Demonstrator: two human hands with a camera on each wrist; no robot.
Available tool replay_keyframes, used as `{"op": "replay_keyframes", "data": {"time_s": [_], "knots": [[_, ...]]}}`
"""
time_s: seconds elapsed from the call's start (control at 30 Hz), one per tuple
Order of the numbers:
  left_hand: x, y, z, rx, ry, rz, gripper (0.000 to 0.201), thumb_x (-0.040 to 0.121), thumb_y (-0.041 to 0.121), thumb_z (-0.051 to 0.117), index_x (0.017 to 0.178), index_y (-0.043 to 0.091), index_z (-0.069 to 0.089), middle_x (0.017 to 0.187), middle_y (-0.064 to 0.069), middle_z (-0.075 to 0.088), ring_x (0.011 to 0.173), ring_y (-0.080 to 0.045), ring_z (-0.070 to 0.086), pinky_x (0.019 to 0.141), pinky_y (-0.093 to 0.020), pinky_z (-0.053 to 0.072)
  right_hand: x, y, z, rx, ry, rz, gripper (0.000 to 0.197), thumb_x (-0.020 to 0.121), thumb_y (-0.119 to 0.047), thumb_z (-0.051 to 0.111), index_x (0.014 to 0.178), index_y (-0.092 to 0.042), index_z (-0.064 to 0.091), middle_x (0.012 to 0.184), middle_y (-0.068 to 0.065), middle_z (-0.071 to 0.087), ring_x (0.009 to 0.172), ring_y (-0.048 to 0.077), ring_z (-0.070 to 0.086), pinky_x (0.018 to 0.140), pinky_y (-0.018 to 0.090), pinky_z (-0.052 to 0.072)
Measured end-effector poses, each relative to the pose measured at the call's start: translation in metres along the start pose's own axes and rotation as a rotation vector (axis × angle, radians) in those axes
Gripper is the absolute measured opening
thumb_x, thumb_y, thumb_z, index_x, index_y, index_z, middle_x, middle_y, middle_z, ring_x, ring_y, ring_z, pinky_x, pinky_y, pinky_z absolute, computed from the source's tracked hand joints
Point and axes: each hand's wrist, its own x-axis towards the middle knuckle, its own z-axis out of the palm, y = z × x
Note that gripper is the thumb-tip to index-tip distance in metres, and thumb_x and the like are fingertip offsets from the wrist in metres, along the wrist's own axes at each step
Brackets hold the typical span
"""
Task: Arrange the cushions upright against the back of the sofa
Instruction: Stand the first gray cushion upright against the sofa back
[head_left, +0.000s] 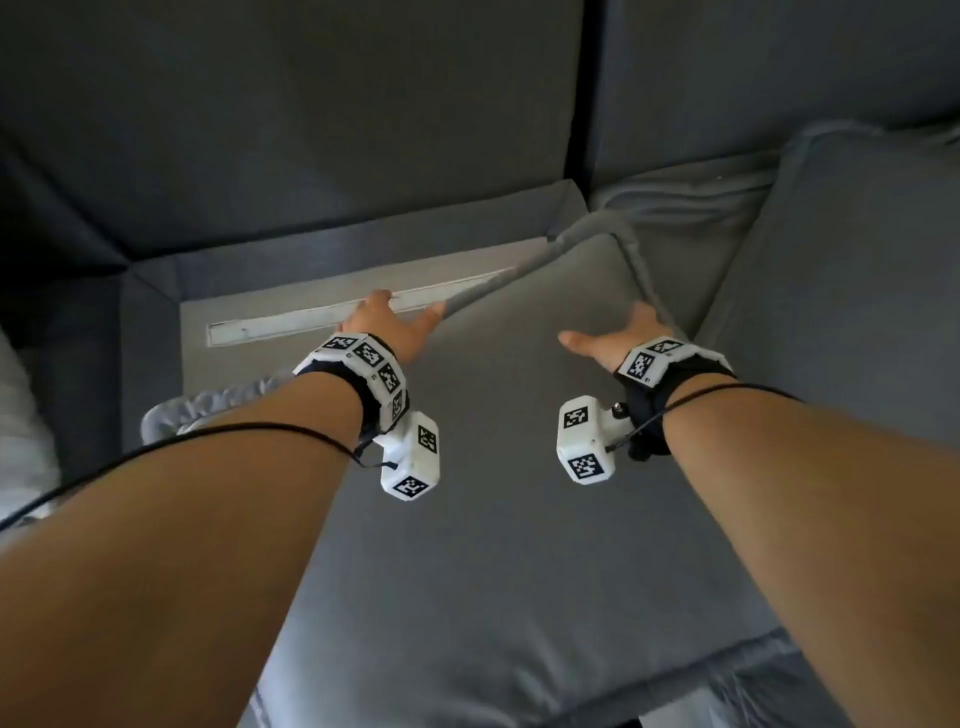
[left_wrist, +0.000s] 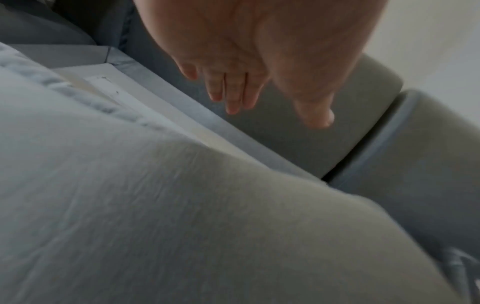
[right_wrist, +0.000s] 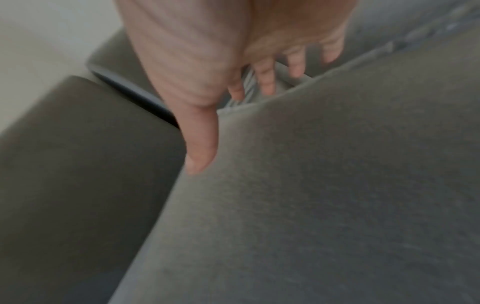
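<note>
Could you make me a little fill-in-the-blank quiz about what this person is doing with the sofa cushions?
1. Both hands reach for the far end of a large ____ cushion.
2. The left hand and the right hand both have their fingers ____.
3. A second cushion lies on the person's ____ side.
4. Each wrist wears a band with black-and-white ____.

Missing words: grey; open; right; markers

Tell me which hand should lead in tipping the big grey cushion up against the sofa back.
Probably the right hand: its fingers reach over the cushion's far edge beside the raised corner, near the sofa back. The left hand lies open along the side edge.
</note>
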Motion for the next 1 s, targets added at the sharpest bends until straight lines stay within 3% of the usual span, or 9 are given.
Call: {"op": "replay_keyframes", "data": {"time_s": [0.13, 0.23, 0.37, 0.5, 0.67, 0.83, 1.0], "knots": [[0.018, -0.010, 0.029, 0.200, -0.110, -0.043, 0.106, 0.064, 0.089, 0.041, 0.144, 0.019, 0.035, 0.146, -0.013, 0.043, 0.137, -0.041, 0.034, 0.113, -0.054, 0.025, 0.021, 0.011, 0.022, -0.166, -0.038, 0.096, 0.150, 0.038, -0.073, 0.078, 0.151, -0.031, -0.011, 0.163, 0.004, -0.001, 0.149, 0.038, 0.007, 0.117, 0.057, 0.018], [0.025, -0.011, 0.042, 0.167, -0.180, -0.037, 0.118, 0.054, 0.095, 0.040, 0.142, 0.016, 0.039, 0.143, -0.013, 0.047, 0.129, -0.038, 0.046, 0.108, -0.049, 0.035, 0.031, 0.010, 0.029, -0.200, -0.007, 0.103, 0.155, 0.033, -0.073, 0.079, 0.151, -0.030, -0.012, 0.161, 0.006, 0.005, 0.148, 0.036, 0.012, 0.117, 0.057, 0.019], [0.021, -0.009, 0.051, 0.313, -0.154, 0.022, 0.133, 0.030, 0.102, 0.033, 0.130, 0.016, 0.051, 0.130, -0.009, 0.055, 0.121, -0.035, 0.051, 0.103, -0.049, 0.041, 0.030, 0.016, 0.029, -0.250, 0.040, 0.089, 0.145, 0.039, -0.076, 0.076, 0.151, -0.017, 0.006, 0.156, 0.010, 0.021, 0.143, 0.033, 0.025, 0.115, 0.052, 0.026], [0.002, -0.014, 0.061, 0.342, -0.070, 0.053, 0.112, 0.046, 0.093, 0.052, 0.126, 0.014, 0.046, 0.130, -0.009, 0.052, 0.123, -0.032, 0.048, 0.103, -0.048, 0.040, 0.027, 0.023, 0.031, -0.164, 0.080, 0.109, 0.131, 0.035, -0.072, 0.080, 0.137, -0.011, 0.025, 0.147, 0.013, 0.037, 0.135, 0.034, 0.038, 0.110, 0.051, 0.035], [-0.006, -0.007, 0.043, 0.238, -0.196, 0.040, 0.085, 0.066, 0.073, 0.067, 0.127, 0.015, 0.051, 0.127, -0.007, 0.060, 0.114, -0.031, 0.058, 0.092, -0.040, 0.048, 0.012, 0.021, 0.023, 0.047, 0.099, 0.090, 0.123, 0.023, -0.063, 0.088, 0.121, -0.011, 0.035, 0.129, 0.016, 0.057, 0.119, 0.039, 0.055, 0.103, 0.052, 0.043], [-0.025, 0.017, -0.003, 0.259, -0.127, 0.089, 0.083, 0.061, 0.074, 0.069, 0.124, 0.020, 0.057, 0.119, -0.005, 0.066, 0.108, -0.030, 0.062, 0.091, -0.040, 0.051, -0.006, 0.002, -0.014, 0.223, 0.075, 0.044, 0.104, 0.035, -0.044, 0.095, 0.119, -0.004, 0.049, 0.124, 0.011, 0.064, 0.115, 0.029, 0.061, 0.097, 0.033, 0.046], [-0.049, 0.063, -0.074, 0.273, 0.009, 0.132, 0.076, 0.059, 0.076, 0.069, 0.113, 0.024, 0.060, 0.110, -0.003, 0.067, 0.103, -0.028, 0.063, 0.085, -0.037, 0.052, -0.036, -0.028, -0.071, 0.386, 0.075, -0.082, 0.091, 0.042, -0.037, 0.095, 0.116, -0.003, 0.054, 0.118, 0.010, 0.068, 0.110, 0.029, 0.064, 0.095, 0.031, 0.046]]}}
